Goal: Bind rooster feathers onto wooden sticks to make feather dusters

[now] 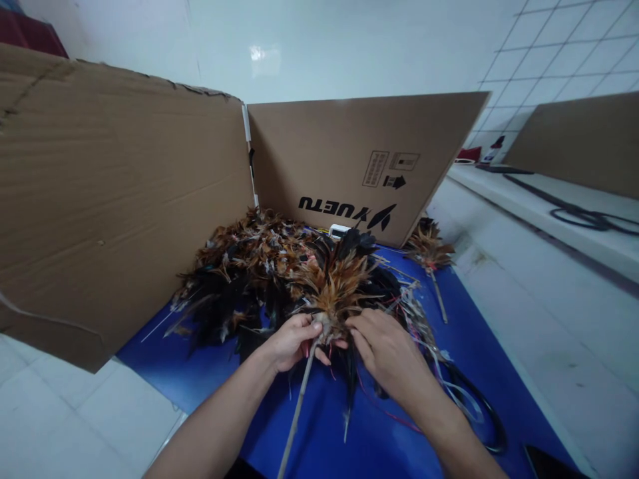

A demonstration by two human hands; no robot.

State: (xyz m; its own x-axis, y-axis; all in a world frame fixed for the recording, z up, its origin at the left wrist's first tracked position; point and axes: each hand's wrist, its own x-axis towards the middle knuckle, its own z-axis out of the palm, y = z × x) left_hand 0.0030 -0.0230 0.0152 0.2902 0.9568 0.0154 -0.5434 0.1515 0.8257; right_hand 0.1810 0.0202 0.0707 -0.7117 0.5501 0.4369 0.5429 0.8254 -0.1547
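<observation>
Your left hand point(289, 342) is pinched shut on the stick point(298, 406) right at the feather head point(335, 286); the duster sits frame centre. Stick's long axis runs 7 to 1 o'clock, bare end toward you, plumes fanning out at 12. Right hand point(387, 349) is at 3 o'clock of that pinch, fingertips touching the binding; can't tell if it's clamped. Both hands abt equally near. Stick: thin, pale, stiff. Feathers: soft, brown w/ black tips. Loose feather pile point(239, 273) at 10 o'clock, wires point(429, 339) at 3, second duster point(430, 256) at 2, all on blue tabletop point(479, 319) inside cardboard walls point(124, 199).
</observation>
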